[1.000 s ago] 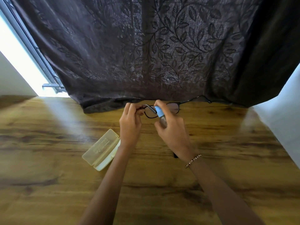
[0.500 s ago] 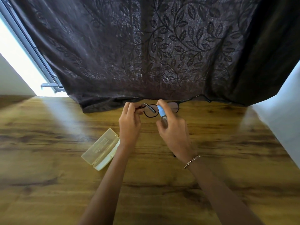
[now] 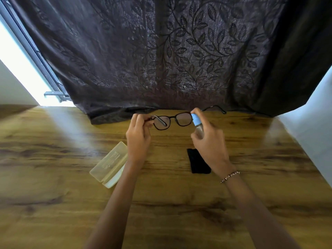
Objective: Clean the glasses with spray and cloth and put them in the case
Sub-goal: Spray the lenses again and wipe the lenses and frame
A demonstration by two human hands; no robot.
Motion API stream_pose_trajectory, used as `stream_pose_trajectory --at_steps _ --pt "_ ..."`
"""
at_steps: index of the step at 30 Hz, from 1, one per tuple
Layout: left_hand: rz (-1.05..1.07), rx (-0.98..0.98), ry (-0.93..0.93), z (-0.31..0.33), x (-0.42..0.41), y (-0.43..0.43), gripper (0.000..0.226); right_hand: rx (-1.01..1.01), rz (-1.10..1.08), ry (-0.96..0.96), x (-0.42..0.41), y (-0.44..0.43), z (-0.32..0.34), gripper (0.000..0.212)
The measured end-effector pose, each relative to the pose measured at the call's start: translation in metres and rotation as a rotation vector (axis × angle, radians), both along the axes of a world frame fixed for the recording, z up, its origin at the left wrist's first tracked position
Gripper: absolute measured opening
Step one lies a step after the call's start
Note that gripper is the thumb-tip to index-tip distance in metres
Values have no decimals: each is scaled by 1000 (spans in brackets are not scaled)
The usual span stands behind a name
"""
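I had two hands up over the table [image 3: 53, 186]. My left hand [image 3: 138, 141] pinched the one pair of glasses [image 3: 172, 121] at its left end, fingers curled in on the frame by the hinge, and held it off the wood near the far edge. Both lenses faced me. One arm of the frame lay folded across the left lens; the other stuck out to the right, away from me, towards the curtain [image 3: 179, 51].

My right hand [image 3: 210, 146] gripped the single spray bottle [image 3: 196, 123], fingers wrapped round its clear body and the forefinger curled over the top of its blue cap. The cap stood just beside the right lens. Whether the finger was pressing down, I could not tell.

One black cloth [image 3: 197, 161] lay flat on the table, near me from the glasses, its right side hidden under my right wrist. One pale yellow case [image 3: 109, 165] lay to the left, just beside my left forearm, long side slanting away, with a white part showing at its near end. Neither hand touched the cloth or the case.

I wore one beaded bracelet [image 3: 230, 176] on my right wrist
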State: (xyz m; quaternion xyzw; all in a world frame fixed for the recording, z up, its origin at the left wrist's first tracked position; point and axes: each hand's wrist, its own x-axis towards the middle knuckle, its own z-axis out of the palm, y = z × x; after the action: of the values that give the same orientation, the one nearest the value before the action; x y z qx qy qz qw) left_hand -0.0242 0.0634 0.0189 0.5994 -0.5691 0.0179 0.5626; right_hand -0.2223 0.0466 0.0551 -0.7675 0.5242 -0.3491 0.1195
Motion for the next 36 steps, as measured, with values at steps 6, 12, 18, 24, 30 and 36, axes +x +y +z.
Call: stream_pose_trajectory --at_steps 6,12,18,24,30,36 --pt "-5 -4 -6 -2 0 0 11 -21 -5 42 5 0 3 65" --pt "-6 -3 -12 -2 0 0 11 -37 12 184 8 -3 1 61" --pt "9 -4 -27 -1 1 0 11 -33 -20 52 8 -1 -1 58" --pt "-5 -27 -27 2 0 1 15 -38 -45 127 9 -1 4 60" --pt "-11 -16 -11 2 -1 1 19 -20 -44 99 5 -2 -2 58" --pt "-11 -5 -12 2 -2 2 16 -70 -15 68 9 1 -2 57"
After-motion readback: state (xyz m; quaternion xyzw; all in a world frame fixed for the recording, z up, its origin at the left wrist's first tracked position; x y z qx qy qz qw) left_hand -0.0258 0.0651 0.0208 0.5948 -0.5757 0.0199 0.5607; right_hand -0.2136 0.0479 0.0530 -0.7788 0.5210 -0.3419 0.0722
